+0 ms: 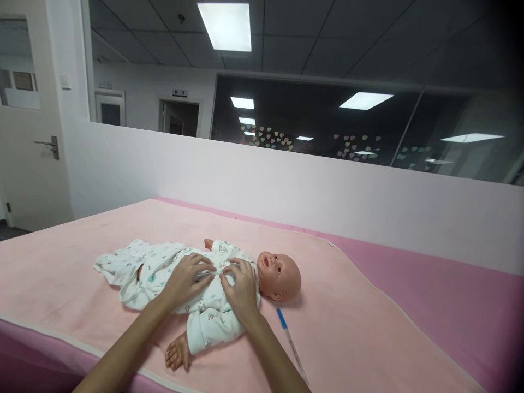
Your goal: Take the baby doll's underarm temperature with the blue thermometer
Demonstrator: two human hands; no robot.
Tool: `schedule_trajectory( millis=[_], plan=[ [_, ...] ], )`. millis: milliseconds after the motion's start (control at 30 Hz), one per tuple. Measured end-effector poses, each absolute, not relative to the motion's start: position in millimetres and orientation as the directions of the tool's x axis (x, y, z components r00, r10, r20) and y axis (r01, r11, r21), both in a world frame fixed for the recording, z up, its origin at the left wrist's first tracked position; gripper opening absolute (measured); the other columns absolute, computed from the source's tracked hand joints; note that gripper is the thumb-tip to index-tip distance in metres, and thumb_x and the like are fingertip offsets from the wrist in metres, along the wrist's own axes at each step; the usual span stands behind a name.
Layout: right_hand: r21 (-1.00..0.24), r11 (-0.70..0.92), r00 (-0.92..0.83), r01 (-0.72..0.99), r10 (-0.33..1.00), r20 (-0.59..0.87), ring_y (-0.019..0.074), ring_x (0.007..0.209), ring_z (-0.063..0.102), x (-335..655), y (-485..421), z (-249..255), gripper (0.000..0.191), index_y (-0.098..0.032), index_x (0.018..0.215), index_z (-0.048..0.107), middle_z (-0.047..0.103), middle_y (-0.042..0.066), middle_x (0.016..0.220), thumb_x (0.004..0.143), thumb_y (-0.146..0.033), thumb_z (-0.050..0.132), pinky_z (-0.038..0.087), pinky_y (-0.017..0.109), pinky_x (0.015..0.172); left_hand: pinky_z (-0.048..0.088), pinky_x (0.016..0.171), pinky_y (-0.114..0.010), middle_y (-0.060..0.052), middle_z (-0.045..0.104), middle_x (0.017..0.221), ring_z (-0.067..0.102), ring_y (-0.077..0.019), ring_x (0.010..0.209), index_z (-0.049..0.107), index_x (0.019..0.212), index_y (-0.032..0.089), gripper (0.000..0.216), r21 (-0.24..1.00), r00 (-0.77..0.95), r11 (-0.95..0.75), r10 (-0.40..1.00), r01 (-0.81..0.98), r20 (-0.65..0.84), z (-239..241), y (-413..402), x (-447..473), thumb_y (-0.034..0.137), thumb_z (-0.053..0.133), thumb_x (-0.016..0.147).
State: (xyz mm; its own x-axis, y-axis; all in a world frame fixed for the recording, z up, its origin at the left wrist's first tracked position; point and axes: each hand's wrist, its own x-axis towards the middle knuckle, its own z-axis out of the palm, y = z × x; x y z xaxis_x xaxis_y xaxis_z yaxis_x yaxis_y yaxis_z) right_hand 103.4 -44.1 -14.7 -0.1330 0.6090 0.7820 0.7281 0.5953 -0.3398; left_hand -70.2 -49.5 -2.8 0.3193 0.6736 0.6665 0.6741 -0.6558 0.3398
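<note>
A baby doll [280,275] lies on its back on the padded surface, head to the right. It wears a white printed baby outfit [215,314] that covers both arms and the legs. My left hand [190,278] rests on the doll's belly, its curled fingers pinching the front of the outfit. Close beside it on the chest, my right hand [239,284] grips the same front edge between thumb and fingers. The small piece of cloth between my fingertips is partly hidden. One doll hand [178,352] sticks out of the near sleeve, palm side unclear.
A thin clear stick with a blue end [286,330] lies near the doll's head, beside my right forearm. A peach blanket [368,327] covers the pink mat [442,289]. Behind stands a low white wall [286,188] topped by glass. A door [33,147] is at the left.
</note>
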Motion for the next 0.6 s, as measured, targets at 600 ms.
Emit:
schedule_trajectory(
  millis=[600],
  plan=[
    [-0.201, 0.699, -0.354, 0.686, 0.563, 0.747, 0.0145, 0.074, 0.052, 62, -40, -9, 0.011, -0.020, 0.074, 0.052, 0.060, 0.000, 0.073, 0.080, -0.013, 0.046, 0.033, 0.034, 0.087, 0.041, 0.081, -0.034, -0.003, 0.064, 0.095, 0.055, -0.0199, 0.089, 0.066, 0.090, 0.026, 0.022, 0.311, 0.277, -0.599, 0.688, 0.738, 0.670, -15, -54, -100, 0.035, 0.047, 0.082]
  ],
)
